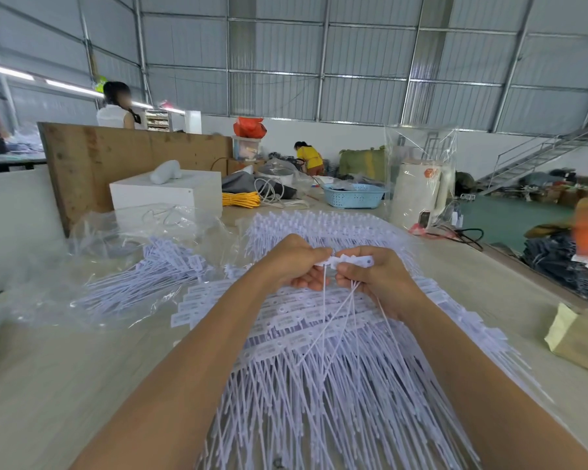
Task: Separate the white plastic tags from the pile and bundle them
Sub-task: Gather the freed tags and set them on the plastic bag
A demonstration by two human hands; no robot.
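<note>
Table (65, 385): I see a pale work surface filling my lower view, running from 6 o'clock up toward 12.
Pile of tags (336, 385): I have a wide spread of white plastic tags lying on the table at centre, their thin tails fanning toward 6 o'clock and their flat heads in rows toward 12.
Plastic bag (92, 266): at 9 o'clock I see crumpled clear film on the table, with a smaller batch of tags (157, 269) lying in it, just beside the main pile.
White box (167, 195): at 11 o'clock, beyond the bag, with a pale lump on top.
Blue basket (353, 195): at 12 o'clock, at the far edge of the table.
Yellow cord (241, 199): a coil just left of the basket, near 12 o'clock.
Left hand (294, 262): I see it raised over the pile at centre, fingers curled, pinching the head end of a tag.
Right hand (377, 276): just beside the left, fingers curled round a small bundle of held tags (353, 260).
Held tags: their heads stick out between my two hands and their tails hang down toward 6 o'clock over the pile.
</note>
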